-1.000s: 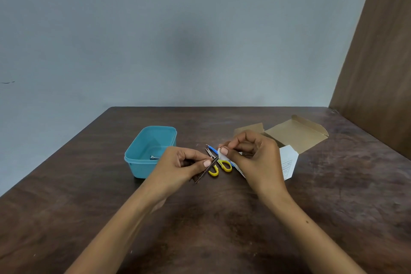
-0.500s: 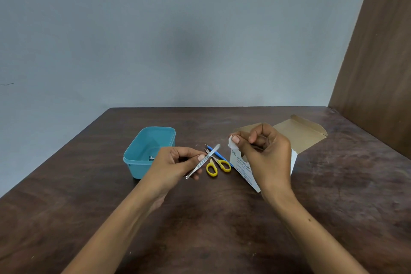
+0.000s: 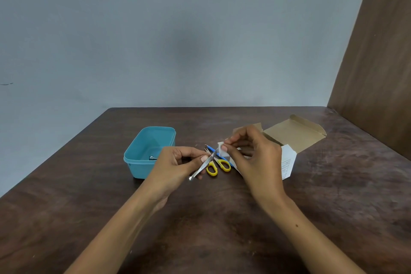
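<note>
1. Dark wooden table [image 3: 222, 229] against a plain grey wall [image 3: 155, 40]; both bare forearms reach in over it.
2. Left hand [image 3: 178, 164]: thumb and curled fingers pinch metal tweezers [image 3: 199, 170] near the middle, the back end pointing down towards the person and the tip slanting up and right.
3. Right hand [image 3: 255, 158]: thumb and forefinger pinch a small white piece [image 3: 223, 153]; the other fingers are curled behind.
4. The tweezers' tip meets the white piece, both raised above the table between the two hands.
5. Just beyond and below the fingertips lie yellow-handled scissors [image 3: 216, 168] and a blue stick [image 3: 211, 149].
6. Left of the left hand stands a teal tub [image 3: 142, 167] with a small metal item [image 3: 152, 158] inside.
7. Behind the right hand lies a white printed sheet [image 3: 288, 162], and farther out an open cardboard box [image 3: 293, 133].
8. A brown panel [image 3: 382, 62] rises at the far right.
</note>
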A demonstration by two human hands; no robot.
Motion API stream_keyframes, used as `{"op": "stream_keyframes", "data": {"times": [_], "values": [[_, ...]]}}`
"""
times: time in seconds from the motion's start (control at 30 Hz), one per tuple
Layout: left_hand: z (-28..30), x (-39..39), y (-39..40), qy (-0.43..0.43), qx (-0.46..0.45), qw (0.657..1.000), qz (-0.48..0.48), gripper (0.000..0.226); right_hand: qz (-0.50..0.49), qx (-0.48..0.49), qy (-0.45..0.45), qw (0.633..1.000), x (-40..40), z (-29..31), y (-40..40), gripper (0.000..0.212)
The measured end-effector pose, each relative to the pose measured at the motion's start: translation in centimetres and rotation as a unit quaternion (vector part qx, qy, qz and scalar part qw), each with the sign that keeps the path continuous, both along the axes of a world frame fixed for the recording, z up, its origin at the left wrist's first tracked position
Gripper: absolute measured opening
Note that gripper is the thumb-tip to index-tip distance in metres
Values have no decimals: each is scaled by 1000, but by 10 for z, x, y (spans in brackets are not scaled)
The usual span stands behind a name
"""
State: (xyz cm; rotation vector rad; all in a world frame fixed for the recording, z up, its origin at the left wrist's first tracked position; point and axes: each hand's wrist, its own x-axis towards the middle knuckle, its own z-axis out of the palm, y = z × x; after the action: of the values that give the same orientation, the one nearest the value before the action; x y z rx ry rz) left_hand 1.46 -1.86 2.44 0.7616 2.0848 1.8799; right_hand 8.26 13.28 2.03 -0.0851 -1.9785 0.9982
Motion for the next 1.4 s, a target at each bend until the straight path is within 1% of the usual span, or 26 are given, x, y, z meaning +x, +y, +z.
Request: {"op": "stream_keyframes", "data": {"times": [0.07,0.17,0.23,0.3,0.37,0.43,0.5,0.57,0.63,0.73,0.87,0.93,1.1,1.2,1.3,1.4], "values": [[0,-1,-1,3,3,1000,4,12,30,11,-9,999,0,-1,-2,22],[0,-2,-2,11,2,1000,1,12,67,55,-7,996,-1,-4,-9,18],[1,-1,-2,11,10,1000,2,12,49,49,4,998,-1,-3,-8,18],[3,1,-1,5,18,1000,3,11,11,19,17,1000,-2,-2,-2,20],[4,3,-1,-6,25,1000,4,12,-1,-35,23,999,-3,-1,1,19],[5,4,0,-14,32,999,14,15,22,-129,19,991,-4,0,3,20],[6,5,0,-12,44,999,25,17,73,-229,7,971,-5,1,2,17],[7,6,1,-3,55,998,30,19,123,-299,-9,946,-4,3,0,13],[7,8,2,6,61,998,28,19,150,-330,-22,932,-2,4,-3,11],[8,9,2,10,64,997,30,19,161,-365,-42,916,-1,5,-4,12],[8,9,2,16,62,997,32,19,202,-439,-58,874,0,7,-4,18],[8,10,3,24,62,997,29,20,223,-451,-65,862,0,8,-7,20],[8,12,3,58,52,996,35,21,253,-485,-68,834,2,7,-7,17],[5,10,3,90,34,994,46,16,248,-477,-74,840,1,6,-7,16],[2,9,4,113,23,992,52,15,244,-473,-80,843,1,3,-8,26],[0,9,5,120,23,991,51,15,216,-454,-91,860,1,2,-9,26]]}}
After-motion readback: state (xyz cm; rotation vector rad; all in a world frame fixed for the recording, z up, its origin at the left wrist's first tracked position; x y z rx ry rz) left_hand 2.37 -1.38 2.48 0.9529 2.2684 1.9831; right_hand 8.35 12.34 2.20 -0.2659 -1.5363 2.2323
